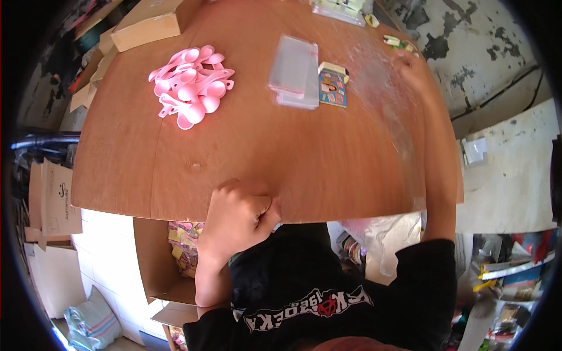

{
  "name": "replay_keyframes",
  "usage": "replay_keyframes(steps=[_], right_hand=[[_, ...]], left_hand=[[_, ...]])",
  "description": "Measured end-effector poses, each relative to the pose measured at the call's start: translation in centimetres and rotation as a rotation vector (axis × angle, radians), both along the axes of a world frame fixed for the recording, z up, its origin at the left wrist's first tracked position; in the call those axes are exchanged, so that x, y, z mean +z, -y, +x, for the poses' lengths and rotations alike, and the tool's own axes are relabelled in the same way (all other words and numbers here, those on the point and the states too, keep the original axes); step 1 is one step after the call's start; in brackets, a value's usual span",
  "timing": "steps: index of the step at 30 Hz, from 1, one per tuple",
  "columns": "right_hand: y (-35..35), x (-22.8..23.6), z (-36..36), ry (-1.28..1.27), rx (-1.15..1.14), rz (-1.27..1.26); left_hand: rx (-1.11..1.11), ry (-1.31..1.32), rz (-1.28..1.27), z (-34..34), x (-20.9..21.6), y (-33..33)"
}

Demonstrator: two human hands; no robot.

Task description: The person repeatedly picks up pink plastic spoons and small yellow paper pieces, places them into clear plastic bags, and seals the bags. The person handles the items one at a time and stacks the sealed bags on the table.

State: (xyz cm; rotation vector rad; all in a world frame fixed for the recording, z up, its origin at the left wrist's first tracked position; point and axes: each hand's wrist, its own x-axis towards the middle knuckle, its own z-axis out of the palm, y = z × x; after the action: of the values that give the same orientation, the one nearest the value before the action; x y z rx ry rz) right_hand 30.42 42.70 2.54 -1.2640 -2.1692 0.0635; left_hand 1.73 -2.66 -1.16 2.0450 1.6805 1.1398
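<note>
My left hand rests as a closed fist on the near edge of the brown wooden table, holding nothing that I can see. My right hand is stretched far out to the table's right side, fingers on a thin clear plastic film near some small yellow-green packets. A heap of pink plastic spoons lies at the left of the table. In the middle sits a stack of clear plastic bags, with a small colourful card beside it.
A cardboard box stands at the table's far left corner. An open carton with packed items sits on the floor under the near edge. More cartons stand at left. Crumpled plastic and clutter lie at right.
</note>
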Motion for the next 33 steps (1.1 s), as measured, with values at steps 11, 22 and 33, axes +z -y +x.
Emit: replay_keyframes(steps=[11, 22, 33], right_hand=[[12.3, -3.1, -5.1, 0.375, 0.171, -0.148], [19.0, 3.2, -6.4, 0.24, 0.025, 0.177], [23.3, 1.7, -16.2, 0.224, 0.49, 0.039]], left_hand=[[0.0, -0.122, -0.072, 0.3, -0.3, -0.1], [-0.042, 0.077, -0.088, -0.7, -0.5, 0.5], [-0.083, 0.048, -0.004, -0.8, -0.3, 1.3]])
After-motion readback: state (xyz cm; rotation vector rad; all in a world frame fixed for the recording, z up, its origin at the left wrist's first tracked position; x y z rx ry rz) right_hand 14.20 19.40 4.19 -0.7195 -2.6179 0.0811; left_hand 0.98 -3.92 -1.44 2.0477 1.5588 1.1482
